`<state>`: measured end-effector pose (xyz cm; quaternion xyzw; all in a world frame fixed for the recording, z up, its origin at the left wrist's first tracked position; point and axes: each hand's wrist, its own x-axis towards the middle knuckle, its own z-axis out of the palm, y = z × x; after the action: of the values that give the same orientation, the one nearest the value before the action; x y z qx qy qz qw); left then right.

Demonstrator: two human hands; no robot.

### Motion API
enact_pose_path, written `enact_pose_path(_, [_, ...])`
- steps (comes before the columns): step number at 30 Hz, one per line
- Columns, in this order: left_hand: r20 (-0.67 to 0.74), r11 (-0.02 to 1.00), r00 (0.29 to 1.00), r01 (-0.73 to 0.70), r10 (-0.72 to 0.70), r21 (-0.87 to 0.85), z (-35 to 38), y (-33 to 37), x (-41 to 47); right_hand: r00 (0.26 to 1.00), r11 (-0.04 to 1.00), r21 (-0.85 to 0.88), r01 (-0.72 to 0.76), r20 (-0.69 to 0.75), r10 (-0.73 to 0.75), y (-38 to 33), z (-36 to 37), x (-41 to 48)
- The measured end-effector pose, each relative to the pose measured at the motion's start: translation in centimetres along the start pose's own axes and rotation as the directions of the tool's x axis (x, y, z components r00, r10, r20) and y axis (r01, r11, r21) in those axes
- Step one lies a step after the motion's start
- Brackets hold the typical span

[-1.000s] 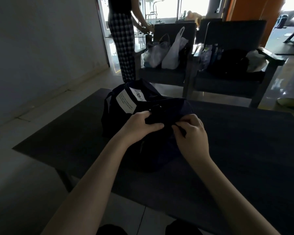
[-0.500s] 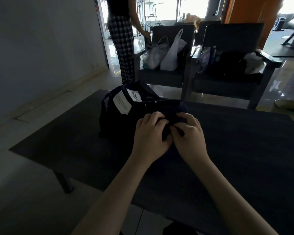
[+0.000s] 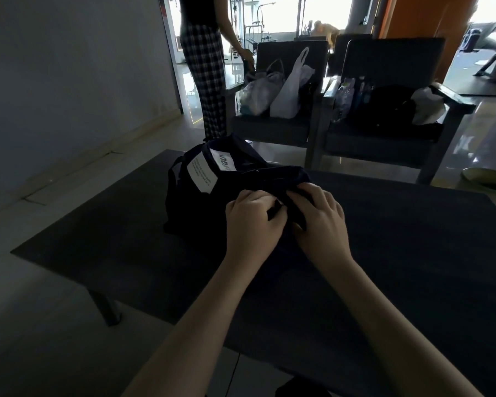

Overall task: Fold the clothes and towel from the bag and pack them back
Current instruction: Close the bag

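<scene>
Both hands have been drawn together over the last second. The left hand [image 3: 255, 222], which had been set further left on the bag [image 3: 189, 213], is now brought up against the right hand [image 3: 320, 222], with the knuckles nearly touching. The bag has been kept where it was on the table [image 3: 413, 239], with its white labels [image 3: 202, 177] on the upper left side.

The fingers of both hands are curled into the dark fabric at the bag's top, near its right end, so the bag is gripped by each. A small dark tab seems to be pinched at the left fingertips, but it cannot be told in the dimness whether it is a zip pull.

Nothing to be folded is seen outside the bag, so the contents are judged to be inside. The closure is probably being worked. Whether it is being opened or fastened cannot be settled.
</scene>
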<state>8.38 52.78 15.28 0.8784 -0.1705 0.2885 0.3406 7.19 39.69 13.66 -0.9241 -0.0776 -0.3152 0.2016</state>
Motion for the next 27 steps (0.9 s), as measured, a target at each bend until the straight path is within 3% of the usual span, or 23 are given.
enact_pose_path(5, [0.016, 0.993, 0.999, 0.044, -0.043, -0.112, -0.2, 0.0, -0.3, 0.983, 0.987, -0.127, 0.099, -0.145, -0.117, 0.3, 0.9, 0.6])
enact_pose_path(9, [0.026, 0.998, 0.999, 0.043, -0.042, -0.039, -0.6, 0.4, -0.5, 0.976, 0.963, -0.214, 0.164, -0.105, -0.19, 0.6, 0.7, 0.7])
enact_pose_path(20, [-0.067, 0.965, 0.966, 0.253, -0.249, 0.065, -3.1, -1.7, -2.8, 0.992, 0.965, -0.259, 0.044, -0.102, -0.073, 1.6, 0.3, 0.4])
enact_pose_path(27, [-0.031, 0.951, 0.952, 0.304, -0.306, -0.055, -2.8, -1.3, -3.9, 0.921, 0.899, -0.241, 0.367, -0.039, -0.386, -2.8, 1.6, -0.9])
